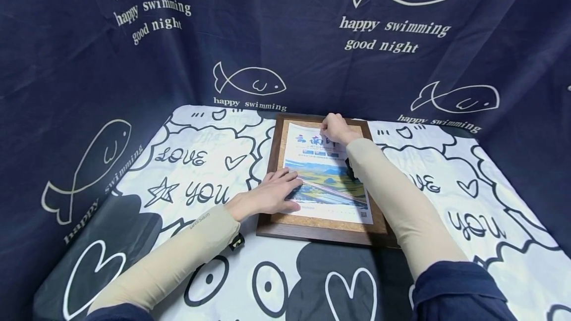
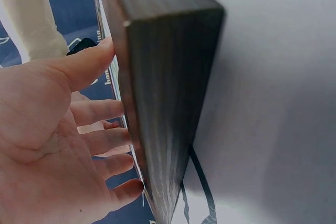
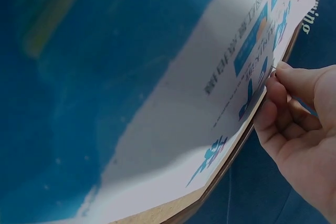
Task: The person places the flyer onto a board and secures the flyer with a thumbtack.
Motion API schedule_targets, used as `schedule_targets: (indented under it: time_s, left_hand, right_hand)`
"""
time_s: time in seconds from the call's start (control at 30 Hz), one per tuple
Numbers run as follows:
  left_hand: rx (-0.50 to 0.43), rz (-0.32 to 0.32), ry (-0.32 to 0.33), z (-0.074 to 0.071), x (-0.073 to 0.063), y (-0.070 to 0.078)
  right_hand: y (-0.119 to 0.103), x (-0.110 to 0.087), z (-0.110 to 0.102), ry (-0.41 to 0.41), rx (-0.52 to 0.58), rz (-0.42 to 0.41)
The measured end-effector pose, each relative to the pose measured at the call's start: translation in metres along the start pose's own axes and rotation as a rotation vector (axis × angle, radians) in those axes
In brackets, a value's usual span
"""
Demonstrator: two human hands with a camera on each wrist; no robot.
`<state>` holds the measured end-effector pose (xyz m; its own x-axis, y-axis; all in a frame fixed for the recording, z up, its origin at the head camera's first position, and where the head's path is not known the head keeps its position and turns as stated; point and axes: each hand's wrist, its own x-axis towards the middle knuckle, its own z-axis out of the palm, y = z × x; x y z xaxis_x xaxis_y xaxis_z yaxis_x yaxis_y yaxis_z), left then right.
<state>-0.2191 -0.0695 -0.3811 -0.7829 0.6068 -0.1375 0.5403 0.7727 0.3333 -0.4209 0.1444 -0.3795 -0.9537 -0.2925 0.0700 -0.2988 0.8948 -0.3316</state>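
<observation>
A poster with blue lettering and a painted landscape lies on a cork board with a dark wooden frame. My left hand rests on the poster's lower left part, fingers spread and nearly straight. In the left wrist view, the left hand reaches past the frame's edge onto the poster. Near the poster's top edge is my right hand, fingers curled. The right wrist view shows the right hand pinching a small pin between thumb and forefinger, its point towards the paper; most of it is hidden.
The board lies on a white and black patterned cloth near the back of the table. Behind it hangs a dark blue curtain with white fish drawings, which also runs along both sides.
</observation>
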Motion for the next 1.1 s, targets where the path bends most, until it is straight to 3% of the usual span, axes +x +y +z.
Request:
schedule_targets:
  time_s: [0.17, 0.7, 1.1]
  left_hand:
    - [0.003, 0.009, 0.004, 0.000, 0.000, 0.000]
    - [0.016, 0.004, -0.012, 0.002, 0.002, -0.002]
    - [0.008, -0.002, -0.011, 0.000, 0.000, -0.001]
  right_hand:
    - [-0.001, 0.001, 0.000, 0.003, -0.032, -0.038]
    - [-0.003, 0.002, -0.005, -0.018, -0.045, -0.036]
    - [-0.001, 0.011, -0.006, -0.074, 0.043, 0.106]
